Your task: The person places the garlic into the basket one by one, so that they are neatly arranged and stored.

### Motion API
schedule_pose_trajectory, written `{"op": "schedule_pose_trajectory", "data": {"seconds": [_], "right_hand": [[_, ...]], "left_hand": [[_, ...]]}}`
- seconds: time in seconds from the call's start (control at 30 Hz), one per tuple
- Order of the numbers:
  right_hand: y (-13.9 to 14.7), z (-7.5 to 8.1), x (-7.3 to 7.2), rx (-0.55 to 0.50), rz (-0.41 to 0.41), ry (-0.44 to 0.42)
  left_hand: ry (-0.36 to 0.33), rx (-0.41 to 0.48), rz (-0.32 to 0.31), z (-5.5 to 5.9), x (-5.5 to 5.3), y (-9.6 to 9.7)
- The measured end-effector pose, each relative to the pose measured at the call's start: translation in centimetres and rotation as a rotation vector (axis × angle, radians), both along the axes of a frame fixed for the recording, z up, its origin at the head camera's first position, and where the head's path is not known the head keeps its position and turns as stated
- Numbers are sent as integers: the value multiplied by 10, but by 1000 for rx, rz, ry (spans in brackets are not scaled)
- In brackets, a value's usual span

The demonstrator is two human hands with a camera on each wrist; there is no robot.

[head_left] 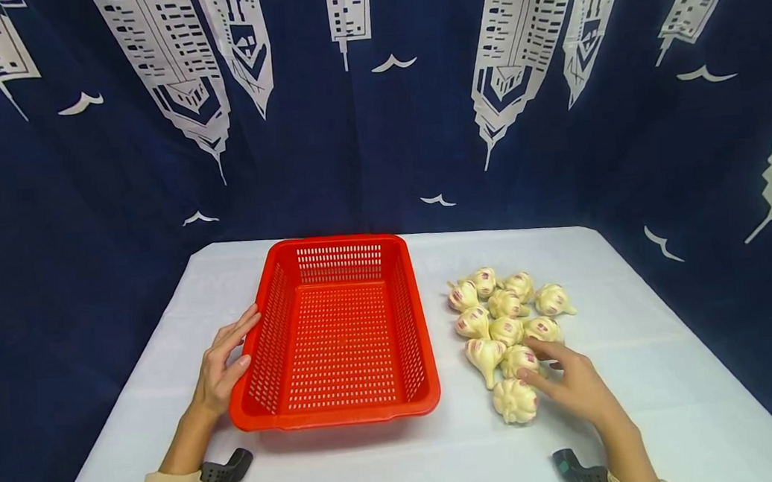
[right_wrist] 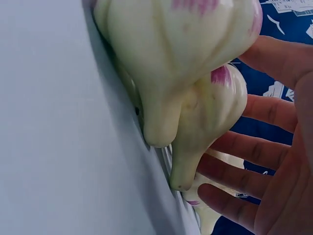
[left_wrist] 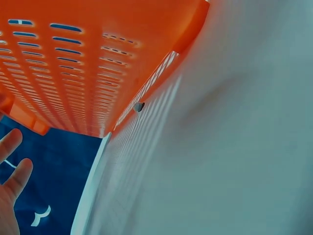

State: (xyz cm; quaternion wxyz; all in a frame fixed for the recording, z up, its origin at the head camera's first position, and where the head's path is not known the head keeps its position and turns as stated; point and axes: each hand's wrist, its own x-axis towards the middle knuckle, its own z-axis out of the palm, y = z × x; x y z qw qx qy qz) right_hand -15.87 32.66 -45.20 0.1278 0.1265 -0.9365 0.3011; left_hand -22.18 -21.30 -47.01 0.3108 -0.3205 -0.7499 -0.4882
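A red plastic basket [head_left: 344, 416] with slotted walls stands left of centre on the white table. My left hand [head_left: 223, 364] rests at its left rim, fingers extended along the outside; in the left wrist view two fingertips [left_wrist: 18, 178] show below the basket's slotted side [left_wrist: 73, 88]. On the right lies a cluster of garlic bulbs [head_left: 505, 303], cream with purple streaks. My right hand [head_left: 573, 381] reaches over the near end, thumb and fingers spread around a garlic bulb [head_left: 519, 360]. In the right wrist view the fingers [right_wrist: 259, 147] lie loosely extended beside a garlic bulb [right_wrist: 215, 107].
The nearest garlic bulb [head_left: 514, 401] lies at the front of the cluster, another garlic bulb [head_left: 553, 299] at its right edge. White cloth covers the table [head_left: 389, 472]. A dark blue curtain [head_left: 366, 145] with white building prints hangs behind and around it.
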Motion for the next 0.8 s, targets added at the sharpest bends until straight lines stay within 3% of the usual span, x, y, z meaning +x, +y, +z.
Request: {"op": "schedule_pose_trajectory", "data": {"seconds": [0.4, 0.8], "right_hand": [[3, 0, 0, -4, -14, -157], [5, 1, -1, -30, -36, -169]], "left_hand": [[-50, -2, 18, -1, 2, 0], [-71, -14, 28, -2, 3, -2]]}}
